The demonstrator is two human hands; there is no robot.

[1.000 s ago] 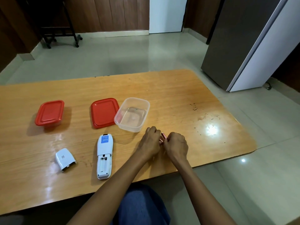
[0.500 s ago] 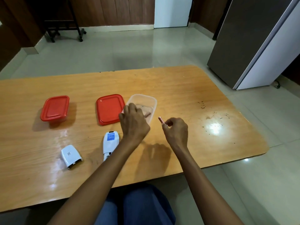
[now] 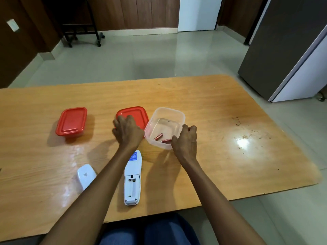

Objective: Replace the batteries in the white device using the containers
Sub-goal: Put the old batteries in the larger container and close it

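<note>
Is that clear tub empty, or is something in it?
Not empty: two small reddish batteries lie on the bottom of the open clear tub, whose red lid lies beside it.

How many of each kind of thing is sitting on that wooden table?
Red lids: 2
Open clear container: 1
Batteries: 2
White device: 1
White battery cover: 1
Total: 7

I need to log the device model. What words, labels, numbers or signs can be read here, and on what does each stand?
None can be read.
Blue label with white print on the white device: too small and blurred to read.
Small dark mark on the detached battery cover: blurred, unreadable.
Two reddish batteries in the clear container: any print is too small to read.
</note>
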